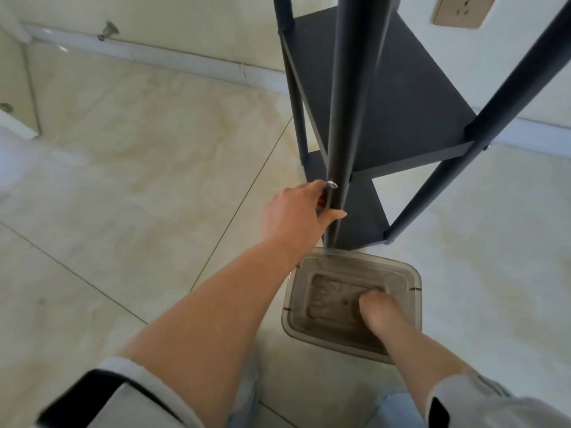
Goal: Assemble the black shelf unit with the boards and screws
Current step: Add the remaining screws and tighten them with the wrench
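Note:
The black shelf unit stands upright on the floor, with two boards between round black posts. My left hand grips the near front post just below a silver screw that sticks out of it. My right hand reaches down into a translucent grey plastic box on the floor in front of the shelf. Its fingertips are hidden inside the box, and I cannot tell whether they hold anything.
Beige tiled floor spreads to the left. A wall with a skirting board runs behind the shelf, with a door stopper at the upper left and a wall socket at the upper right.

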